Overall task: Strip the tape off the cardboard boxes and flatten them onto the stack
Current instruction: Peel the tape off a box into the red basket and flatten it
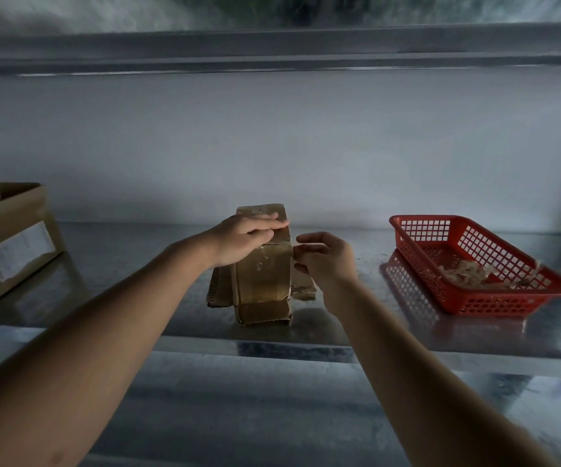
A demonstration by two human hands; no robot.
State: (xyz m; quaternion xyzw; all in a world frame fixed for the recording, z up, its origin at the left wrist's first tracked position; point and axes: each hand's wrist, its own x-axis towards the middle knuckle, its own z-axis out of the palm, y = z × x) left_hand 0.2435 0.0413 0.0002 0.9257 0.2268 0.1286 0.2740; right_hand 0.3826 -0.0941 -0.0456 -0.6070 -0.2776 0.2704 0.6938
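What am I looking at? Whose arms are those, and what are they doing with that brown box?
A person wears a camera on their head, so you see their own arms. The left hand lies flat on a small cardboard box, steadying it. The right hand pinches clear tape at the box's edge, which looks like peeling. The box sits on flattened cardboard on a shiny metal shelf. A red basket to the right holds crumpled tape scraps. A bigger box waits on the left.
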